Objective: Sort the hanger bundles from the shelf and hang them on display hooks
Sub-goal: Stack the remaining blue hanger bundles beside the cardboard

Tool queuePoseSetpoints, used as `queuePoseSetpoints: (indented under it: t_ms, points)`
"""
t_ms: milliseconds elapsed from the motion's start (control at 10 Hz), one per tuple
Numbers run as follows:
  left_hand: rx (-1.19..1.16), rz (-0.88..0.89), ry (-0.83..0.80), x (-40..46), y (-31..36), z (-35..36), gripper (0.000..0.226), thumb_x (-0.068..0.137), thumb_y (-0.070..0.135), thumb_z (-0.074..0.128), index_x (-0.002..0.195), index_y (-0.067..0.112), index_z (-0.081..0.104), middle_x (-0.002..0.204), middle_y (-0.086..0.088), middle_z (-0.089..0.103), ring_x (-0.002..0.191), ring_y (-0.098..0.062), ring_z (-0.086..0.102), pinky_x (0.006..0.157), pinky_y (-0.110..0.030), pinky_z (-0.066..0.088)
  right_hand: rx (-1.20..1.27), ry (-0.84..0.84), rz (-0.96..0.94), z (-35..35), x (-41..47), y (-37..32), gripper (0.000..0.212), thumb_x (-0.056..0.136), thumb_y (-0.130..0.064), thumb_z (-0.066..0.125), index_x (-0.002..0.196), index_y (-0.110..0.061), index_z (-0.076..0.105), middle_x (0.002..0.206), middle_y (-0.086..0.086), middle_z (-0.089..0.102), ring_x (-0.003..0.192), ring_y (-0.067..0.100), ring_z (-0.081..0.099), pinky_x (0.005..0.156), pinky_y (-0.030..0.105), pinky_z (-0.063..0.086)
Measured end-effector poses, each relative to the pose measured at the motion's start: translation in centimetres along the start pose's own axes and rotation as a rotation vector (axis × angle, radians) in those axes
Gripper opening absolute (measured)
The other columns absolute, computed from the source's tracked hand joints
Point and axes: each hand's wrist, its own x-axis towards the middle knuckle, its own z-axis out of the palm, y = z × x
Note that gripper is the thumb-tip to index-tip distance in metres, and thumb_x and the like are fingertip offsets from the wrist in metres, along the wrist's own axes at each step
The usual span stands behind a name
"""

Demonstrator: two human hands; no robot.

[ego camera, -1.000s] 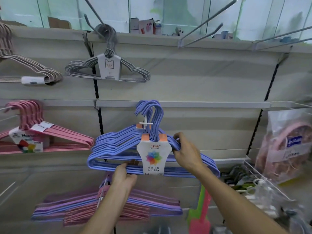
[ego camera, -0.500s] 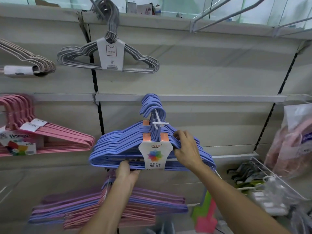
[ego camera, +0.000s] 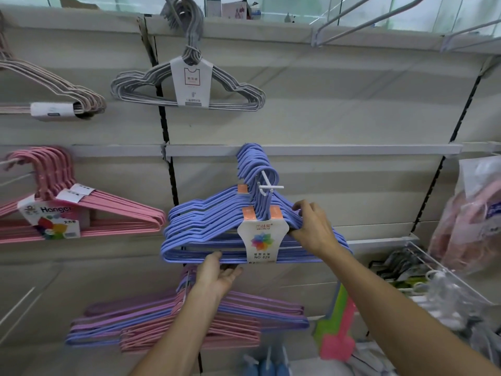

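In the head view, I saw the bundle of blue plastic-coated wire hangers (ego camera: 217,229) with its curved tops over the white metal display hook (ego camera: 267,183), whose cross tip stood out in front of them. My right hand (ego camera: 314,229) was clamped on the right shoulder of the bundle, fingers curled over the wires. My left hand (ego camera: 217,272) supported the bottom bar from below, just left of the white paper label (ego camera: 261,240); I could not tell if its fingers were closed around the bar.

I judged that not all the tops sat fully behind the tip. If both hands let go too early, the front hangers could slide off and the bundle could drop on the mixed pink and purple hangers on the lower shelf (ego camera: 189,324). Pulling on one shoulder only could tilt the bundle and tear the label.
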Motion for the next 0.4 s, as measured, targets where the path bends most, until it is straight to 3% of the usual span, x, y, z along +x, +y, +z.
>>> queuePoseSetpoints:
  t_ms: [100, 200, 400]
  points:
    - [0.168, -0.032, -0.024, -2.4, 0.4, -0.7, 0.046, 0.100, 0.010, 0.051, 0.143, 0.001, 0.037, 0.149, -0.028, 0.038, 0.132, -0.044, 0.046, 0.106, -0.057, 0.041, -0.023, -0.030, -0.002, -2.2, -1.4, -0.7, 0.066, 0.078, -0.039, 0.079, 0.134, -0.020, 0.048, 0.129, 0.008, 0.050, 0.122, 0.030, 0.047, 0.101, 0.048, 0.043]
    - [0.286, -0.012, -0.065, -5.5, 1.2, -1.3, 0.041, 0.099, 0.014, 0.055, 0.138, 0.004, 0.045, 0.140, -0.022, 0.050, 0.121, -0.042, 0.055, 0.089, -0.054, 0.050, 0.014, 0.016, -0.019, -4.9, -3.4, -1.8, 0.056, 0.083, -0.043, 0.071, 0.131, -0.023, 0.051, 0.124, 0.004, 0.056, 0.116, 0.027, 0.052, 0.098, 0.048, 0.046]
    - [0.451, 0.296, -0.201, -12.4, 3.6, -3.2, 0.018, 0.098, 0.017, 0.058, 0.113, 0.008, 0.061, 0.104, -0.009, 0.068, 0.080, -0.030, 0.067, 0.071, -0.043, 0.054, 0.174, 0.146, -0.079, -8.8, -8.1, -3.8, 0.037, 0.090, -0.039, 0.065, 0.122, -0.022, 0.058, 0.106, -0.004, 0.062, 0.090, 0.018, 0.059, 0.080, 0.034, 0.047]
